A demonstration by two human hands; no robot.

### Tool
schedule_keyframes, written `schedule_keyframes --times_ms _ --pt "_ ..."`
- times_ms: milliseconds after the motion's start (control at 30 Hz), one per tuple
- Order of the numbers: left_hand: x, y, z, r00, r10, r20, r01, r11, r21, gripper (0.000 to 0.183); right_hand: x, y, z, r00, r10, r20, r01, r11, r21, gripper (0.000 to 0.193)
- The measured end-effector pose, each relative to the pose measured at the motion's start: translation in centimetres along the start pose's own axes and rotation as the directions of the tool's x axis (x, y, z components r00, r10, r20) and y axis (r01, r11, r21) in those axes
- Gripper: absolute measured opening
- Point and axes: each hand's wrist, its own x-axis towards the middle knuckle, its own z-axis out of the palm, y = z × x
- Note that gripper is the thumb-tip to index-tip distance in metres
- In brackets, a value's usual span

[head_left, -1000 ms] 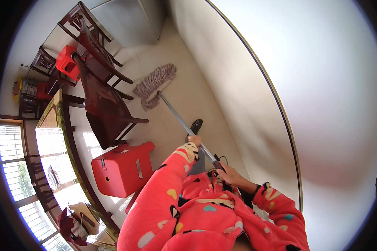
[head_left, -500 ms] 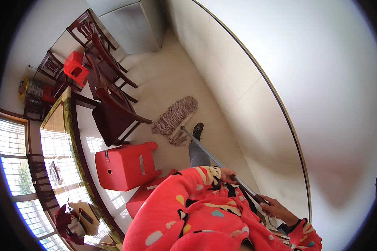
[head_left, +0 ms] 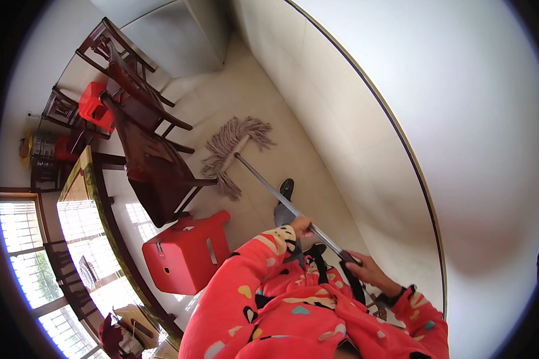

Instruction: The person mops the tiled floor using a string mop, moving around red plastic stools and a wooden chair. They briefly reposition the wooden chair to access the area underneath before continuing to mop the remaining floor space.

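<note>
A mop (head_left: pixel 269 186) slants across the middle of the view, its grey metal pole running from my hands out to a head of grey-pink strands. The mop head (head_left: pixel 224 146) lies on the tiled floor, strands fanned to both sides of its pale bar. Partway down the pole, my left hand (head_left: pixel 302 226) is wrapped round the metal. Nearer my body, my right hand (head_left: pixel 365 267) grips the dark end of the same pole. Both arms are in red patterned sleeves. One dark shoe (head_left: pixel 287 189) stands beside the pole.
Dark wooden chairs (head_left: pixel 153 173) line the left, the nearest close to the mop strands. A red plastic stool (head_left: pixel 185 254) stands before a long table (head_left: pixel 117 245). A smooth pale wall (head_left: pixel 365 143) borders the right; a grey cabinet (head_left: pixel 173 42) stands at the far end.
The mop head has shifted left and a little away from me, its strands now splayed differently. Both hands have moved left and forward with the pole, still gripping it.
</note>
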Motion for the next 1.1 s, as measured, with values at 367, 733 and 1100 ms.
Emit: schedule_keyframes --times_ms 367,733,1100 --pt "3.7 26.6 -16.5 0.848 0.310 -0.430 -0.324 0.945 0.042 0.022 23.9 -20.1 3.5 0.987 -0.117 0.108 0.085 0.960 0.268 0.035" --pt "7.6 22.0 -6.6 0.813 0.394 -0.428 -0.319 0.917 0.237 0.024 16.9 -14.3 -1.2 0.996 0.026 0.081 -0.057 0.912 0.405 0.039" --pt "8.8 -6.5 5.7 0.672 0.167 0.722 -0.618 -0.412 0.670 0.021 -8.9 6.0 0.8 0.986 0.138 -0.091 -0.092 0.918 0.386 0.046"
